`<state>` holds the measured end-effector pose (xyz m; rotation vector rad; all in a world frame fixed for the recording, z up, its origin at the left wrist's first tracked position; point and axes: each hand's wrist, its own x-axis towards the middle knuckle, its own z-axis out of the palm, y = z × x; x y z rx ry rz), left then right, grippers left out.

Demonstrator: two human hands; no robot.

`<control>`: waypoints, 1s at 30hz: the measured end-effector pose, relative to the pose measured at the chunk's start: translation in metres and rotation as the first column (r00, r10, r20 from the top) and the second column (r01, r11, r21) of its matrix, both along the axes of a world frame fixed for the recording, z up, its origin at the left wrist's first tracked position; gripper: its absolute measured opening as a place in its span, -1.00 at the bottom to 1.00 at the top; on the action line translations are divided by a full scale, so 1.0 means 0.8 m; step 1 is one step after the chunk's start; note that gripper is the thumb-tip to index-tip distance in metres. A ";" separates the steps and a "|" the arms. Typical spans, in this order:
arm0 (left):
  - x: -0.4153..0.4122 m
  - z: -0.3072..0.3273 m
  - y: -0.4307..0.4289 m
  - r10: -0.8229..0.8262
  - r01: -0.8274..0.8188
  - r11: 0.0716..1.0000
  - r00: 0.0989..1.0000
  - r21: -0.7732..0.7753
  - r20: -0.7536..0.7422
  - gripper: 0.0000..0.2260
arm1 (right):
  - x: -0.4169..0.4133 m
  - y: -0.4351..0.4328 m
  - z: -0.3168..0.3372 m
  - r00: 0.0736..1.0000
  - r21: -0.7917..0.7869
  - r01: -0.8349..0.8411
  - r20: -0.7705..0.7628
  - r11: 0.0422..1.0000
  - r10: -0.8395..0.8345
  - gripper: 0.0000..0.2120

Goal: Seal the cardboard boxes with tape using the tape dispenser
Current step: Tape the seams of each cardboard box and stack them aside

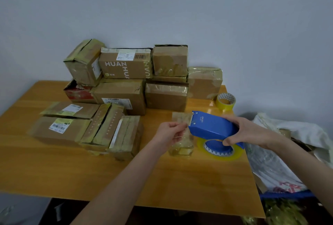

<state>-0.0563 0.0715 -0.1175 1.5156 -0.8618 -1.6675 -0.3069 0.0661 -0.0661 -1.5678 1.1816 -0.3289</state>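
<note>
My right hand grips the blue tape dispenser, held above the worktop at the near right. My left hand pinches the loose tape at its mouth. The cardboard boxes are piled to the left and far side.

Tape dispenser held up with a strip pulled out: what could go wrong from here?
1. The tape strip, pinched by the left hand, hangs free and could fold onto itself or stick to the fingers.
2. That hand is close to the front edge of the tape dispenser, gripped by the right hand; a slip might nick it.
</note>
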 end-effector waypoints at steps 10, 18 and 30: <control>0.005 -0.011 0.015 0.019 0.007 0.995 0.965 -0.098 0.263 -0.87 | 0.020 0.000 -0.010 0.952 -0.209 -0.202 -0.273 0.957 0.141 -0.34; 0.062 -0.034 0.040 0.122 -0.092 0.990 0.941 -0.110 0.315 -0.82 | -0.003 0.005 -0.020 0.937 -0.186 -0.231 -0.307 0.955 0.167 -0.39; 0.067 -0.078 0.037 0.148 -0.136 0.989 0.893 -0.059 0.425 -0.74 | -0.031 -0.003 -0.058 0.888 -0.096 -0.197 -0.440 0.976 0.136 -0.31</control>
